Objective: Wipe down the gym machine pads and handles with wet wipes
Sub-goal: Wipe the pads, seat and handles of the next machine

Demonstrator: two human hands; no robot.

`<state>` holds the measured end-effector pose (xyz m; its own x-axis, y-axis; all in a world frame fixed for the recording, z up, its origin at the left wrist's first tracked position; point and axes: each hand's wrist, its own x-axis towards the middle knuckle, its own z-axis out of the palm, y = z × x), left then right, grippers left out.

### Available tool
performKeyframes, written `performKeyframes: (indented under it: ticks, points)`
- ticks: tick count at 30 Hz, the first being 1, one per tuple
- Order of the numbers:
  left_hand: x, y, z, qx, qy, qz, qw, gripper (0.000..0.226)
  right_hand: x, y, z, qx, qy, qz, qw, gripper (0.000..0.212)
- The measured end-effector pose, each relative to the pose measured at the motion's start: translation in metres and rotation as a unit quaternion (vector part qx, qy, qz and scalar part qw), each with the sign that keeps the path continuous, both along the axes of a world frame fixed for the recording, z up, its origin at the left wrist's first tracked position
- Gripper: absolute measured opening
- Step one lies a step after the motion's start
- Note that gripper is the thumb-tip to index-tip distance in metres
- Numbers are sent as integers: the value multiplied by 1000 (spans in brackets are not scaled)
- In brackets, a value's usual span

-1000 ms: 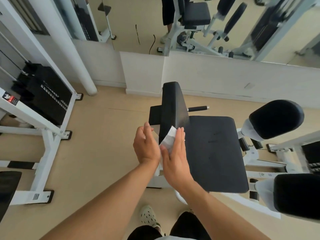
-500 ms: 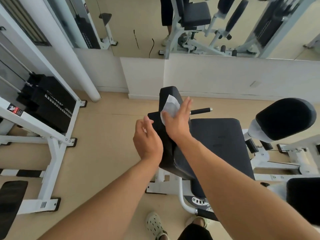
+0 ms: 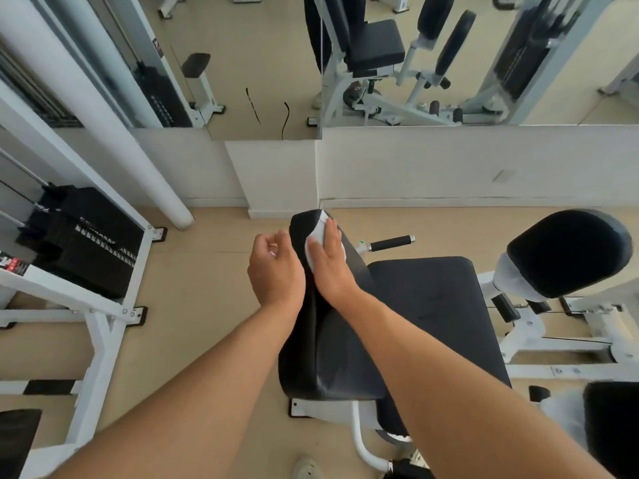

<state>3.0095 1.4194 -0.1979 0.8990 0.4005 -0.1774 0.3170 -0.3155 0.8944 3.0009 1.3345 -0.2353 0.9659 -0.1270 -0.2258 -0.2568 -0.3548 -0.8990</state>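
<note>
Seen from the head camera, the person's right hand (image 3: 330,261) lies flat on a white wet wipe (image 3: 316,242), fingers straight and close together, pressing it against the upper part of the black back pad (image 3: 321,340) of a gym machine. The wipe shows at the fingertips and along the thumb side of the hand, near the pad's far top edge. The left hand (image 3: 275,271) hangs just beside the pad's left edge, its fingers loosely curled inward and holding nothing that can be seen; whether it touches the pad cannot be told.

To the right of the back pad lies the wide black seat pad (image 3: 435,305), touching its lower side. Beyond the seat a short black handle (image 3: 390,243) with a silver end cap sticks out to the right. Farther right a rounded black roller pad (image 3: 567,252) sits on the white frame (image 3: 560,345), and part of another dark pad (image 3: 612,426) shows at the lower right edge.

On the left stands a second white machine with a black weight stack (image 3: 86,240). A mirror (image 3: 262,63) along the low white wall reflects the machines. The floor (image 3: 193,305) is beige, and a light shoe (image 3: 306,468) shows at the bottom edge.
</note>
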Motion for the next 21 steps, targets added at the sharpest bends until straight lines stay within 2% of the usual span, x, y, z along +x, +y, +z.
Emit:
performKeyframes:
  ticks: [2,3,7,9,11,14,16,21]
  points:
    - [8,-8,-6,79,6,-29,996,26,9,-14,-20,79,9,-61,995,45]
    - [11,-10,-10,113,6,-36,993,26,6,-20,-32,105,29,-86,990,51]
    - [12,-15,-13,210,-1,-53,976,26,-60,-25,-61,139,131,-94,977,62]
    - [12,-18,-13,234,-1,-60,970,26,-101,-15,-53,153,108,-48,981,64]
    - [12,-19,-13,252,-4,-60,966,26,-121,1,-36,153,40,7,987,67]
    - [13,-20,-12,269,-4,-57,961,25,-98,4,-24,103,-72,62,990,63]
    - [17,-20,-13,272,3,-45,961,27,-59,-11,-34,71,-100,70,990,61]
    - [20,-21,-14,293,-1,-54,955,32,7,-48,-83,100,10,1,995,59]
